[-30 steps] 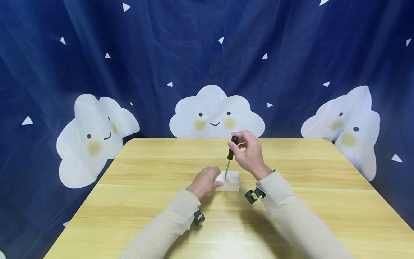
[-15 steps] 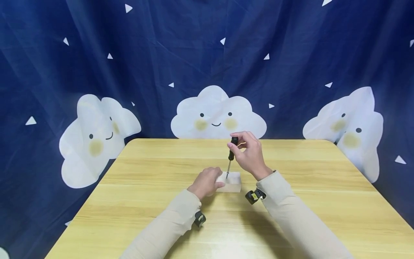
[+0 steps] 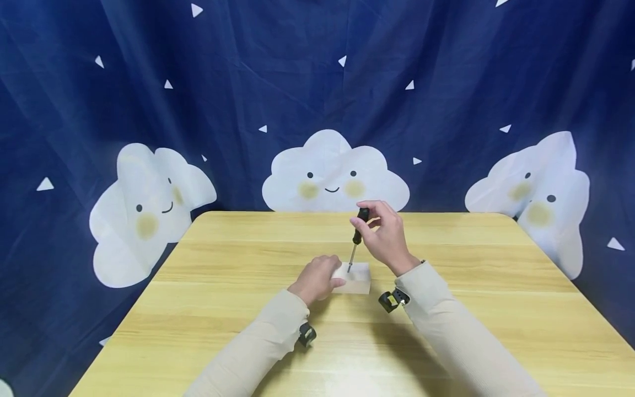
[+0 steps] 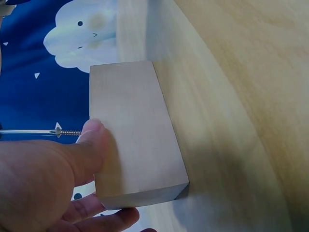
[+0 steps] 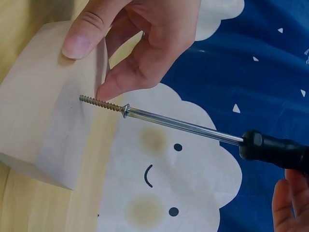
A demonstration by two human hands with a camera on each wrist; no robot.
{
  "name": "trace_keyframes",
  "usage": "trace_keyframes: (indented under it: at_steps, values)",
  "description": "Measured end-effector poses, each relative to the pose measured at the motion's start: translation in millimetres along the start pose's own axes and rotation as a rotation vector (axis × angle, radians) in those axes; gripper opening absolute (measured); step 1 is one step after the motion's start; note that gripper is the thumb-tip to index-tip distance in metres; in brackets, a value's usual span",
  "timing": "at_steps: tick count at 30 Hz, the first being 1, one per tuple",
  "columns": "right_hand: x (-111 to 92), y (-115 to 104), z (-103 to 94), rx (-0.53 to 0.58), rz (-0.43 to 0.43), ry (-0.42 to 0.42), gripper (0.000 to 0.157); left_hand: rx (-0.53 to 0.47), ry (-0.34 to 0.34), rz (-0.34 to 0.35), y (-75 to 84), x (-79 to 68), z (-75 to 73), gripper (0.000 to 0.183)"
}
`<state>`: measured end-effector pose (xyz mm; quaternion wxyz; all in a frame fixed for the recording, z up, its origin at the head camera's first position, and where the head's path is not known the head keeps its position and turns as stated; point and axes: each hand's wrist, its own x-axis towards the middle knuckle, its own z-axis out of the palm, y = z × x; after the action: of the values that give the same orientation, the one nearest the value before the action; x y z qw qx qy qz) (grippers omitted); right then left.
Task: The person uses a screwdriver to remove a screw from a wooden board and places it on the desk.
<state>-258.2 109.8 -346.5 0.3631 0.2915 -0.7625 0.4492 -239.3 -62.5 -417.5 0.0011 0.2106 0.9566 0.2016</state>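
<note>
A pale wooden block (image 3: 359, 280) lies on the table, its left end gripped by my left hand (image 3: 316, 278). In the left wrist view, the thumb (image 4: 93, 137) presses the block's side and other fingers reach round its end. My right hand (image 3: 388, 237) pinches the black handle of a screwdriver (image 5: 270, 150) between thumb and fingers, near its top. The screwdriver leans slightly right, its steel shaft pointing down at the block. At its tip stands a screw (image 5: 101, 103), point against the block's top face and most of the thread exposed.
The light wood-grain table (image 3: 238, 309) spreads round the block. Behind it hangs a dark blue curtain (image 3: 297, 71) with white smiling clouds and small triangles. Each wrist carries a small black camera (image 3: 389, 300) on a strap.
The top of the screwdriver and my right hand have tilted slightly to the right. My left hand keeps its grip on the block, and the screw still stands on the top face.
</note>
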Motion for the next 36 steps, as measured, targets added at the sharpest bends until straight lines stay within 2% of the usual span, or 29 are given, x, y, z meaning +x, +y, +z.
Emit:
trace_keyframes:
  at_steps: [15, 25, 31, 36]
  values:
    - [-0.6, 1.0, -3.0, -0.01, 0.003, -0.016, 0.027, -0.003, -0.002, -0.017, 3.7, 0.8, -1.3, 0.043]
    - [4.0, 0.3, -2.7, 0.037, 0.016, -0.095, 0.031, 0.003, -0.006, -0.016, 1.6, 2.1, -2.6, 0.044]
    - [2.6, 1.8, 0.4, 0.036, 0.0, -0.04, 0.034, 0.013, -0.007, -0.004, 0.5, 1.6, -1.0, 0.044]
    - [1.1, 3.7, 1.3, 0.008, -0.029, -0.009, 0.027, 0.013, -0.003, -0.014, 0.6, 1.9, -1.2, 0.044]
